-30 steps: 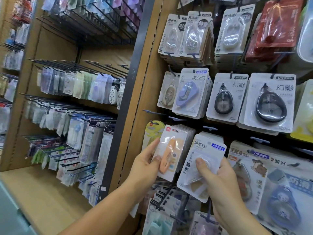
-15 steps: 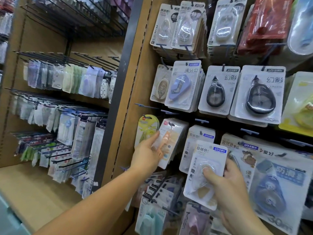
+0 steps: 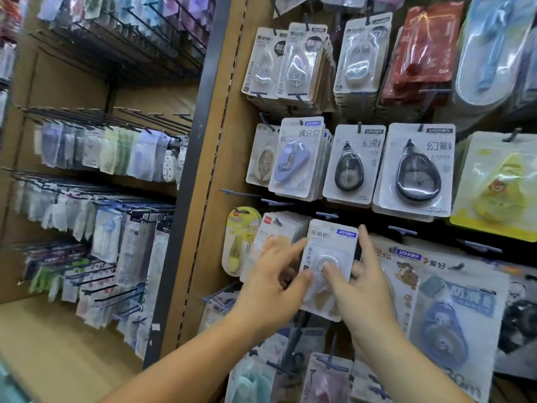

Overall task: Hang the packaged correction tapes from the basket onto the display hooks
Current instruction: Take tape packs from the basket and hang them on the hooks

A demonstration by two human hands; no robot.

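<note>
White 原纸色 pack (image 3: pixel 329 247) is pinched by right hand (image 3: pixel 366 290); left hand (image 3: pixel 268 289), fingers (image 3: pixel 290 249) seemingly straight, touches it.

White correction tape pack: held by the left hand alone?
No, the right hand grips the white correction tape pack, thumb on its front, while the left hand only touches its left edge.

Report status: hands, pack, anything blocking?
Right hand pinches white correction tape pack, thumb on blister. Left hand steadies its left edge. Pack just below hook, seating unclear. Orange-tape stack crowds left side.
</note>
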